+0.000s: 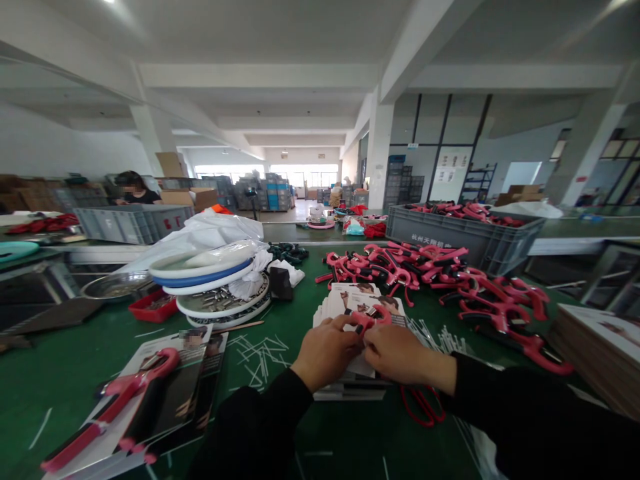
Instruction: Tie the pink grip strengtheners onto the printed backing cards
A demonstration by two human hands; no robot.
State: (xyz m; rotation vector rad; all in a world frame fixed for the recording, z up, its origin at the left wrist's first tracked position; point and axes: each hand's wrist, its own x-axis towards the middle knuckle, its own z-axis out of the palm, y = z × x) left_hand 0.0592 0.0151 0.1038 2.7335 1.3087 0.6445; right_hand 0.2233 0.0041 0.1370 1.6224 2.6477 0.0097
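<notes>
Two hands at work on a long green workbench (60, 407) in a big warehouse hall! Far off to the left, a person (133, 190) sits behind a grey crate (133, 223). Ahead on the right, a second grey crate (465, 233) brims with pink handles, and a big heap of loose pink handles (425, 280) spreads across the bench just past the hands. Over on the left, a white plastic bag (200, 233) sits beside stacked plastic rings (203, 273), and a card with a pink handle (113, 400) lies nearer the person.

Now to the centre: the left hand (325, 350) and the right hand (405, 353), both in black sleeves (260, 420), meet over a stack of printed cards (340, 313). Between them, a small pink plastic piece (380, 315) runs roughly crosswise, its right end tipped slightly up, just above the top card. The fingers (350, 327) of both hands are closed on it from either side, gripping it firmly. They cover much of it, so its full shape is hard to make out, and I can't tell whether it touches the card. Just below the right hand, a red cord (423, 407) lies on the bench.
</notes>
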